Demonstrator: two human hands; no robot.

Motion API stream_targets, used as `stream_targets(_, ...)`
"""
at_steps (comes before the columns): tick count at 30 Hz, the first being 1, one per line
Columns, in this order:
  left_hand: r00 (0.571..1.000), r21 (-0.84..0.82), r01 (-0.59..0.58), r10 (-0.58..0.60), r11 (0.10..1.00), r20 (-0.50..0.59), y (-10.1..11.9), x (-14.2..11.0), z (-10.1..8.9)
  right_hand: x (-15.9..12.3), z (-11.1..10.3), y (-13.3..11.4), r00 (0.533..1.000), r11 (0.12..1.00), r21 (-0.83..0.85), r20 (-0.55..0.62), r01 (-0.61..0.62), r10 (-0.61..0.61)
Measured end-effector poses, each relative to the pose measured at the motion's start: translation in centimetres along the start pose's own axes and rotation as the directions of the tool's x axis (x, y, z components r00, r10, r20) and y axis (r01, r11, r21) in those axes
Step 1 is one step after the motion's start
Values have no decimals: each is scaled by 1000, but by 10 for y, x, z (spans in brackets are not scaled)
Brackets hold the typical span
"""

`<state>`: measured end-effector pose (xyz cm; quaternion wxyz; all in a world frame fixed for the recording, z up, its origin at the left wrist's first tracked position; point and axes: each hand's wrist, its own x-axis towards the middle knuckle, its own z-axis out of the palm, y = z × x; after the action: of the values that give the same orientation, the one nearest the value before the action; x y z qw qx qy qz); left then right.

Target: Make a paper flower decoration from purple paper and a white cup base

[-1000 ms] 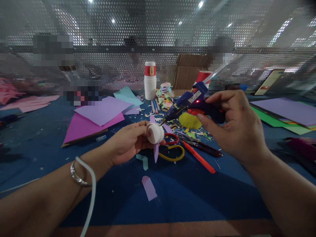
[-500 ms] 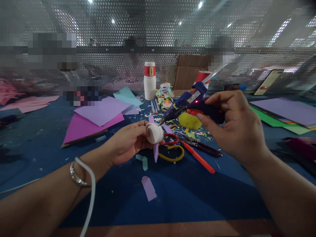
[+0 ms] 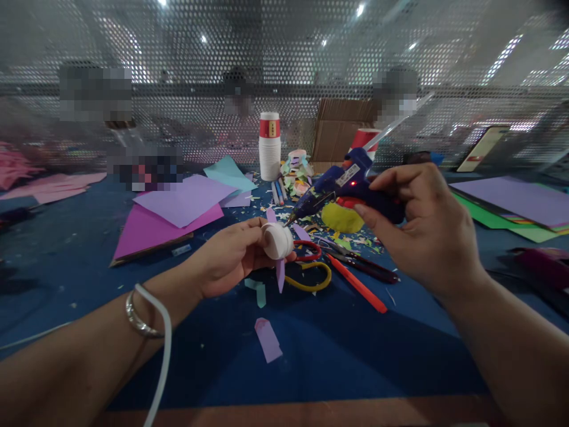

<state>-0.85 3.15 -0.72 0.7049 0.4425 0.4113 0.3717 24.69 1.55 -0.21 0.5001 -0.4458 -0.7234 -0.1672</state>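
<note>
glue gun (image 3: 347,178) sits slightly further left, grasped by the right hand (image 3: 429,228); left hand (image 3: 235,255) pinches a white round piece (image 3: 278,242); a nozzle (image 3: 288,221) slip could burn it.

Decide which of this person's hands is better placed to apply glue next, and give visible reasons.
Probably the right hand: it holds the glue gun, aimed at the white piece. The left hand is occupied holding that piece.
</note>
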Motion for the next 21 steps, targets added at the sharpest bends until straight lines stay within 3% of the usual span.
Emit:
stream_targets(11, 1000, -17, 1, -2, 1000, -17, 0, 0, -1, 0, 2, 1, 1000, 1000, -8, -7, -4, 4)
stream_targets(21, 969, 129, -221, 233, 967, -87, -1, -1, 4, 0, 0, -2, 999, 999, -24, -6, -40, 40)
